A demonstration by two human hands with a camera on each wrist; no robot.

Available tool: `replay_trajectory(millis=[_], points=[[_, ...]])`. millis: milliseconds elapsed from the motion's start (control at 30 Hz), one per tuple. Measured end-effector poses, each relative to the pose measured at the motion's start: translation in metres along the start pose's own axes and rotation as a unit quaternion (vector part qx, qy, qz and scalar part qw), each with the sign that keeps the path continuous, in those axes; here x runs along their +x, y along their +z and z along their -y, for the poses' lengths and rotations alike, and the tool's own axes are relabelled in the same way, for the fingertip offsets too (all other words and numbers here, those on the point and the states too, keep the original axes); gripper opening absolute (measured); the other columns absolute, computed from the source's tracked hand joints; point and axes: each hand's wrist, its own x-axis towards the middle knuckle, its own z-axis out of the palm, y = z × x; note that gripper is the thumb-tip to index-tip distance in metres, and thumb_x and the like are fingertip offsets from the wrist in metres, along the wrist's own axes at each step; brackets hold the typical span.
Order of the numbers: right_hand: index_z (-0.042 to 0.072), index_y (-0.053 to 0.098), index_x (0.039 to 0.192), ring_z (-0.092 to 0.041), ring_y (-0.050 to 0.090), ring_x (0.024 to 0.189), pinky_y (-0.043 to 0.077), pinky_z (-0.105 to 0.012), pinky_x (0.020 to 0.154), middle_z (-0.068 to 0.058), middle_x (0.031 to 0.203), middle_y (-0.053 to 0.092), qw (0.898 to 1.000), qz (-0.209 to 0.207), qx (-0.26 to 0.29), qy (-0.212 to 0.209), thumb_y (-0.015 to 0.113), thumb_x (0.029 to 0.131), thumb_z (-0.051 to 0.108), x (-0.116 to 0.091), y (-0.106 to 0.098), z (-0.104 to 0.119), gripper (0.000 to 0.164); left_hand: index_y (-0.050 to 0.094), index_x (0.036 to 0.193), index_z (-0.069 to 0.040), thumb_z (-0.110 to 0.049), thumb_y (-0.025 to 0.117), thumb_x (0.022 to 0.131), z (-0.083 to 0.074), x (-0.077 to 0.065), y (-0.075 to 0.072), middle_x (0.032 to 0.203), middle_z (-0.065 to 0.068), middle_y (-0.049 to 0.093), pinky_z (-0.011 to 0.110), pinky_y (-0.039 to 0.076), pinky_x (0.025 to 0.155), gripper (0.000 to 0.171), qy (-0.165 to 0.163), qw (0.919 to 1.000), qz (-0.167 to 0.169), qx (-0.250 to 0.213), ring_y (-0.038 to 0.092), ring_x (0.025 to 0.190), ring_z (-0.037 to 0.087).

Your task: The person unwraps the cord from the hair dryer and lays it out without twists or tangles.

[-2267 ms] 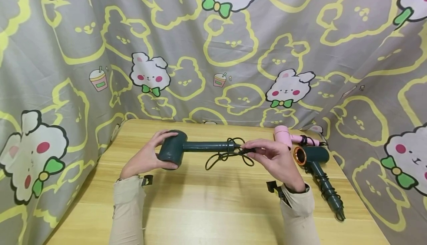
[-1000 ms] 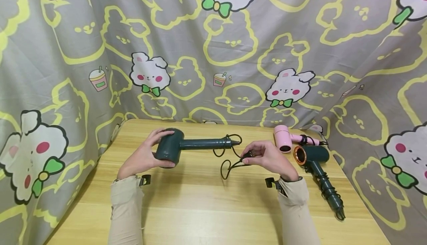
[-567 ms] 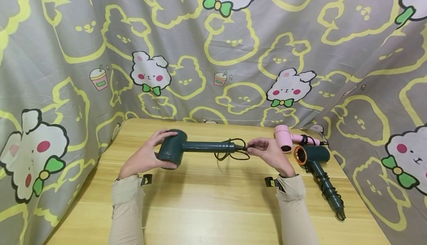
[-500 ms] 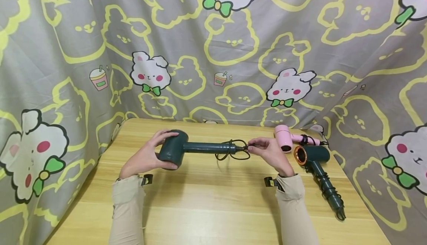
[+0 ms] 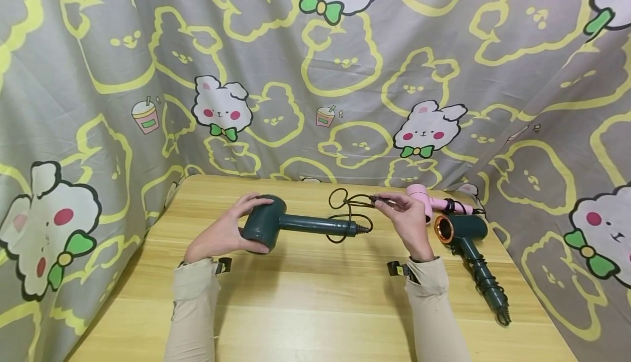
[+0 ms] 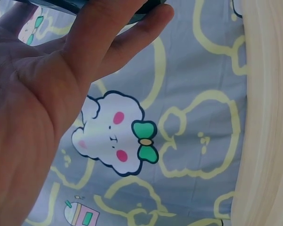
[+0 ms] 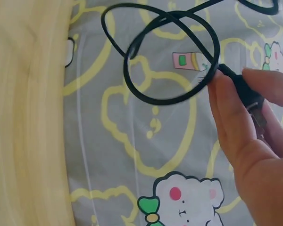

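Observation:
A dark green hair dryer is held above the table, its handle pointing right. My left hand grips the barrel of its head, fingers over the top and thumb underneath. In the left wrist view only a dark edge of the dryer shows past the left hand. My right hand pinches the black plug at the cord's end, with metal prongs visible in the right wrist view. The black cord hangs in loose loops between the plug and the handle's end, one loop around the handle.
On the right of the wooden table lie a pink hair dryer and a second dark green one with a copper-coloured rim. Both have cords wound round their handles. A grey patterned curtain surrounds the table.
The right hand has lifted the plug up and away from the handle's end, drawing the cord loops upward. The held dryer has shifted slightly right and its handle tilts down a little more.

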Motion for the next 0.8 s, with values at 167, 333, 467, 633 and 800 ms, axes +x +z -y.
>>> replay_trajectory(millis=[167, 333, 467, 633, 800], points=[[-0.021, 0.065, 0.116, -0.011, 0.078, 0.096, 0.06, -0.026, 0.088, -0.002, 0.107, 0.08, 0.997, -0.01, 0.06, -0.043, 0.075, 0.088, -0.008, -0.002, 0.002, 0.006, 0.032, 0.049, 0.148, -0.042, -0.047, 0.099, 0.062, 0.002, 0.001, 0.002, 0.161, 0.001, 0.033, 0.057, 0.05, 0.099, 0.099, -0.002, 1.0, 0.004, 0.0, 0.048, 0.136, 0.04], [-0.022, 0.065, 0.111, -0.015, 0.077, 0.101, 0.06, -0.029, 0.09, -0.015, 0.112, 0.079, 0.992, -0.015, 0.09, -0.083, 0.074, 0.086, -0.013, -0.004, 0.004, 0.015, 0.028, 0.049, 0.148, -0.041, -0.047, 0.099, 0.063, 0.002, 0.002, 0.003, 0.16, 0.0, 0.034, 0.054, 0.05, 0.097, 0.099, -0.005, 1.0, 0.008, -0.001, 0.049, 0.134, 0.039], [-0.022, 0.065, 0.109, -0.018, 0.077, 0.102, 0.06, -0.03, 0.091, -0.012, 0.111, 0.079, 0.988, -0.008, 0.115, -0.106, 0.074, 0.085, -0.015, -0.007, 0.005, 0.024, 0.026, 0.049, 0.148, -0.041, -0.048, 0.099, 0.063, 0.002, 0.002, 0.004, 0.16, 0.002, 0.034, 0.054, 0.05, 0.097, 0.1, -0.006, 1.0, 0.008, 0.0, 0.049, 0.133, 0.039], [-0.016, 0.068, 0.104, -0.021, 0.077, 0.101, 0.06, -0.03, 0.09, -0.01, 0.111, 0.079, 0.981, 0.022, 0.152, -0.123, 0.07, 0.085, -0.02, -0.013, 0.006, 0.036, 0.019, 0.048, 0.148, -0.041, -0.048, 0.099, 0.063, 0.003, 0.002, 0.004, 0.16, 0.004, 0.033, 0.055, 0.051, 0.096, 0.099, -0.011, 0.9999, 0.007, 0.005, 0.048, 0.134, 0.041], [-0.007, 0.074, 0.101, -0.024, 0.076, 0.105, 0.06, -0.035, 0.093, -0.014, 0.114, 0.077, 0.974, 0.059, 0.177, -0.13, 0.067, 0.086, -0.022, -0.019, 0.007, 0.047, 0.022, 0.048, 0.148, -0.043, -0.048, 0.099, 0.063, 0.004, 0.002, 0.004, 0.161, 0.004, 0.032, 0.055, 0.051, 0.096, 0.099, -0.019, 0.9998, 0.005, 0.006, 0.047, 0.135, 0.041]])
